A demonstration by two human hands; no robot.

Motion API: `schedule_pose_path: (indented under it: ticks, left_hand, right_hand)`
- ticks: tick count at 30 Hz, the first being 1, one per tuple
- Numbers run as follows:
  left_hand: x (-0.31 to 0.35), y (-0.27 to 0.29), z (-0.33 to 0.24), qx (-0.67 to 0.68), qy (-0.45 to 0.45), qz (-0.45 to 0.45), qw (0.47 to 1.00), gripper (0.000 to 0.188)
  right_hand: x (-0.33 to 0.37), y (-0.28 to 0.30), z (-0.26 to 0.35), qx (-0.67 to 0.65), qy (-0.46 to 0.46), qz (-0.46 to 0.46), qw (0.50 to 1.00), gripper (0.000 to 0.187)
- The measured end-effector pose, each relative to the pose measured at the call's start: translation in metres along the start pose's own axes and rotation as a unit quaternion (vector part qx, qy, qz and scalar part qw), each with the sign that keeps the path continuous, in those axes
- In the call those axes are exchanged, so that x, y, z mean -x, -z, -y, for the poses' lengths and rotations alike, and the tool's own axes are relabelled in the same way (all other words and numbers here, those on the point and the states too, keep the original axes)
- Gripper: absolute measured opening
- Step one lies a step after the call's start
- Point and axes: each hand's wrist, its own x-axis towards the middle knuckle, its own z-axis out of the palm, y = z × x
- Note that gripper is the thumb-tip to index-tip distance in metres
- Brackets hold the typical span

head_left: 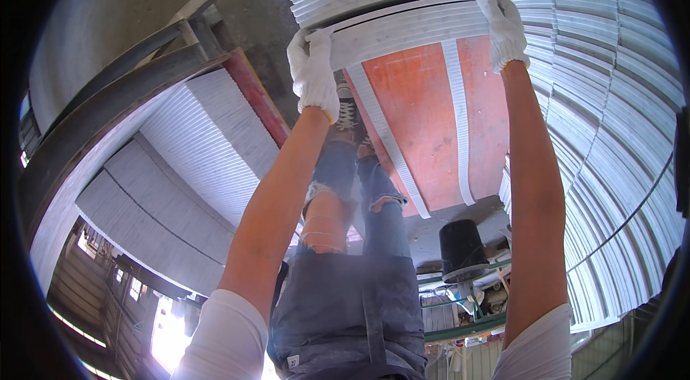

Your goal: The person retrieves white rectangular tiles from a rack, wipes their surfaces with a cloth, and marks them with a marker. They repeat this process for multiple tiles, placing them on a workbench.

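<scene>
- Both hands in white knit gloves, well apart, each clamped on one end of a bundle of long pale strips (410, 28) at the far middle of the scene.
- Left hand (314, 72) closed over the bundle's left end, fingers wrapped round the edge; right hand (504, 28) closed over the right end, slightly farther off.
- Held by both ends, probably to keep the long, thin strips level and together rather than sagging or fanning out.
- Both forearms stretched nearly straight, reaching far forward from the near edge.
- Bundle held just above an orange board (424, 121) bearing two single strips.
- More stacked strips (611, 93) at right and left; black bucket (461, 249) nearer, beyond torn jeans.
</scene>
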Motion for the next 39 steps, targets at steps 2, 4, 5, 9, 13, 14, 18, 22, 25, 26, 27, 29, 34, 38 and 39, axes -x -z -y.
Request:
schedule_pose_path:
  ticks: [2,4,5,9,13,14,18,22,25,26,27,29,34,38,39]
  left_hand:
    - [0.002,0.001,-0.001,-0.001,-0.001,0.009,1.0,0.037]
    - [0.005,0.0,-0.001,-0.002,-0.002,-0.006,1.0,0.035]
    - [0.007,0.0,0.0,-0.007,-0.01,-0.006,1.0,0.036]
    - [0.009,-0.001,0.004,-0.058,-0.031,-0.062,0.996,0.042]
    - [0.014,0.006,0.005,-0.303,-0.038,-0.086,0.948,0.058]
    - [0.015,0.008,0.003,-0.336,-0.096,-0.052,0.936,0.061]
    - [0.025,0.013,-0.009,-0.545,-0.239,0.032,0.803,0.074]
    - [0.019,0.007,-0.024,-0.716,-0.227,0.077,0.656,0.076]
    - [0.008,0.002,-0.026,-0.747,-0.272,0.079,0.601,0.071]
    - [0.004,0.001,-0.025,-0.755,-0.284,0.082,0.586,0.068]
    - [0.002,0.0,-0.024,-0.762,-0.295,0.086,0.57,0.066]
    - [-0.002,0.001,-0.022,-0.769,-0.309,0.098,0.552,0.065]
    - [0.0,0.004,-0.021,-0.726,-0.357,0.131,0.573,0.073]
    - [0.003,-0.001,-0.025,-0.753,-0.312,0.144,0.561,0.073]
    - [0.005,-0.003,-0.025,-0.756,-0.304,0.142,0.562,0.072]
  right_hand:
    - [0.002,0.002,-0.001,0.005,0.02,0.024,1.0,0.053]
    - [0.005,0.005,-0.001,0.05,0.041,0.029,0.997,0.052]
    - [0.008,0.007,-0.002,0.094,0.053,0.022,0.994,0.052]
    - [0.014,0.006,-0.005,0.324,0.142,-0.038,0.935,0.05]
    - [0.013,0.001,-0.012,0.344,0.264,-0.113,0.894,0.049]
    - [0.012,0.0,-0.014,0.316,0.254,-0.1,0.909,0.049]
    - [0.008,-0.002,-0.022,0.238,0.249,-0.083,0.935,0.048]
    - [0.011,0.004,-0.021,0.219,0.203,-0.024,0.954,0.058]
    - [0.015,0.02,-0.008,0.347,0.292,0.025,0.891,0.068]
    - [0.017,0.028,-0.002,0.379,0.294,0.056,0.875,0.071]
    - [0.019,0.034,0.004,0.407,0.283,0.087,0.864,0.075]
    - [0.019,0.042,0.013,0.494,0.318,0.1,0.803,0.076]
    - [0.011,0.035,0.016,0.56,0.324,0.082,0.758,0.063]
    - [0.005,0.034,0.009,0.581,0.275,0.113,0.758,0.062]
    - [0.003,0.036,0.008,0.589,0.265,0.114,0.755,0.063]
